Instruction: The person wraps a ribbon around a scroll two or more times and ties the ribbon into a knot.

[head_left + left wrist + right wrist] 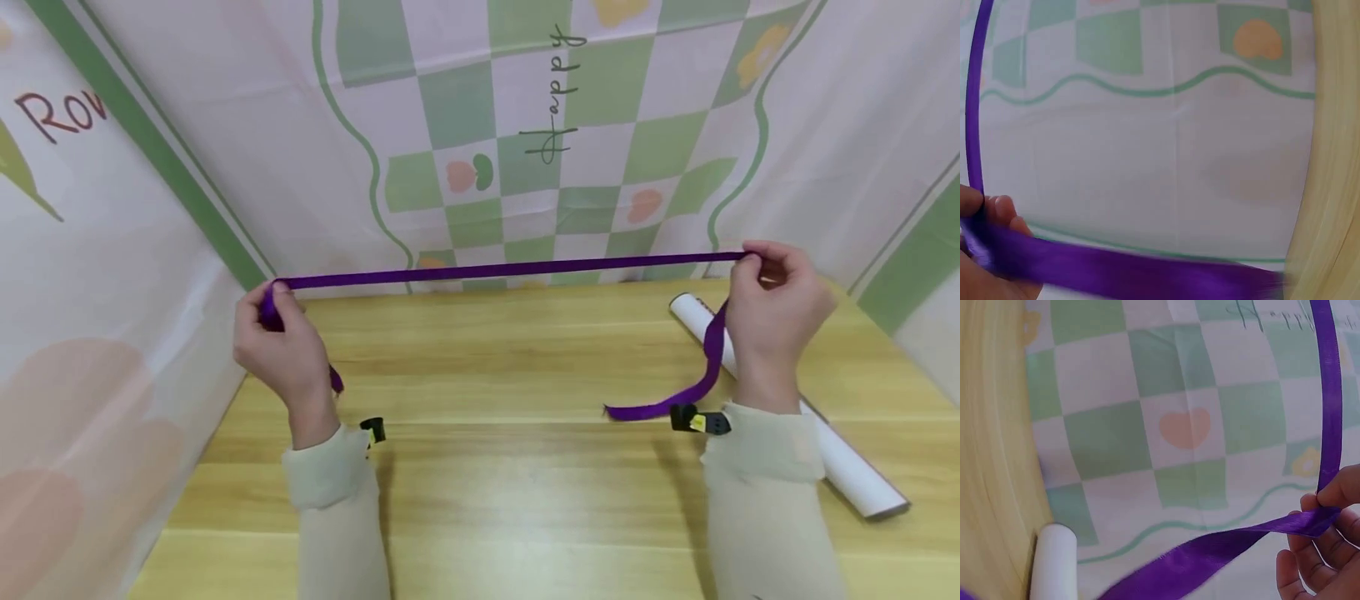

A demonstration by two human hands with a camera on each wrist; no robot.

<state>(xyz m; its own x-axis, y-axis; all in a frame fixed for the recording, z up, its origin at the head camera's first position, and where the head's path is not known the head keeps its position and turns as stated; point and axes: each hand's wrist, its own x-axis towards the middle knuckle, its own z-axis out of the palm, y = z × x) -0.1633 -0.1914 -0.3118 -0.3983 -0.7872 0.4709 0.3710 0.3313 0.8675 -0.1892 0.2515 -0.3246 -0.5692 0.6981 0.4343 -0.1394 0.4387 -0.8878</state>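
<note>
A purple ribbon (pixel 480 271) is stretched nearly level between the two hands, above the back of the wooden table. My left hand (pixel 281 350) pinches it between thumb and fingers at the left; a short loose end drops behind that wrist. At the right, my right hand (pixel 780 312) pinches the other side, and a longer tail hangs and curves leftward below it. In the left wrist view the ribbon's loose part (pixel 1135 269) looks blurred beside the hand. The right wrist view shows the tail (pixel 1191 559) twisting away from the fingertips.
A white tube-like roll (pixel 855 471) lies slantwise on the wooden table (pixel 480 500), partly behind the right forearm. A printed cloth (pixel 525 192) with green checks hangs behind the table, and cloth also covers the left and right sides.
</note>
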